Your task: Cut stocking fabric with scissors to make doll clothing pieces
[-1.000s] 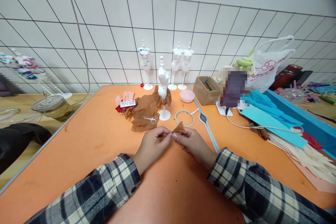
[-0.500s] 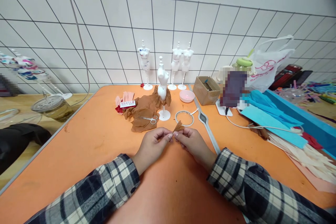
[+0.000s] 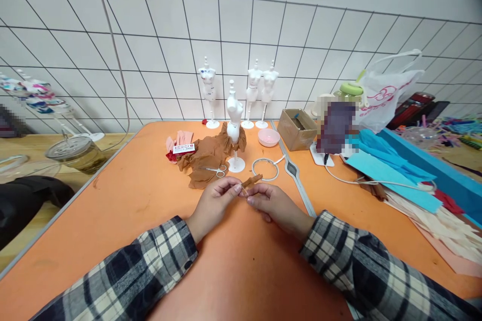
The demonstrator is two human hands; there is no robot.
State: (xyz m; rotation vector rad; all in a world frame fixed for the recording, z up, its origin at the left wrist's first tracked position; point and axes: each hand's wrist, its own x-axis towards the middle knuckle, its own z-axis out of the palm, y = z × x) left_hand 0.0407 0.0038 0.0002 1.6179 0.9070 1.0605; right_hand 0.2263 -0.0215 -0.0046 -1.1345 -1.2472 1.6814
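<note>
Two bare hands meet at the centre of the frame, just below the middle, over one orange counter (image 3: 113, 220). One brown scrap (image 3: 252, 180) rises between them toward the right; the grip of the left hand (image 3: 217, 203) pinches its near end between thumb and fingers. The right hand (image 3: 277, 206) holds its thumb and forefinger close together just beside the scrap; whether its grip has hold of it cannot be told. Two plaid sleeves (image 3: 161, 251) enter from the lower corners.

Beyond the hands, at centre, one white dress form (image 3: 234, 109) stands upright with one brown ruffle (image 3: 238, 144) around its lower part. Left of it, one spread of brown cloth (image 3: 205, 153) lies beneath one pair of scissors (image 3: 220, 171), near one white packet (image 3: 184, 149) resting on pink and red fabric. Right of the form are one pink bowl (image 3: 268, 140), one white ring (image 3: 253, 169) and one cardboard box (image 3: 301, 139).

Three more forms line the tiled wall: one blue-marked form (image 3: 208, 84) and one plain pair (image 3: 255, 82). At far left, at least two colourfully wrapped forms (image 3: 39, 91) lean above one lidded jar (image 3: 64, 147). One plastic bag (image 3: 387, 93) sits at upper right, above one light-blue sheet (image 3: 391, 180).
</note>
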